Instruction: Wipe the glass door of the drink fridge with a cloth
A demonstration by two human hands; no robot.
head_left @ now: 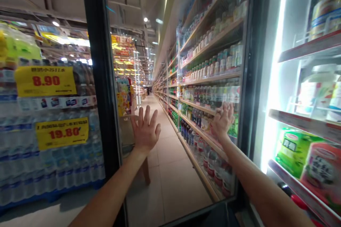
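Note:
A glass cooler door (165, 184) with a dark frame stands swung out in front of me, and the aisle shows through or in its pane. My left hand (145, 129) is raised at the pane's left half, fingers spread, with nothing in it. Near the right side of the pane is my right hand (223, 118), its fingers a little blurred and bent but apart, holding nothing visible. Both palms face the glass; whether they press on it I cannot tell for certain.
To the right, lit cooler shelves (306, 120) hold bottles, a green pack (293, 150) and a pink pack (323, 173). Stacked water bottles (61, 163) with yellow price signs (62, 133) stand at left. Long drink shelves (210, 72) line the aisle seen in the pane.

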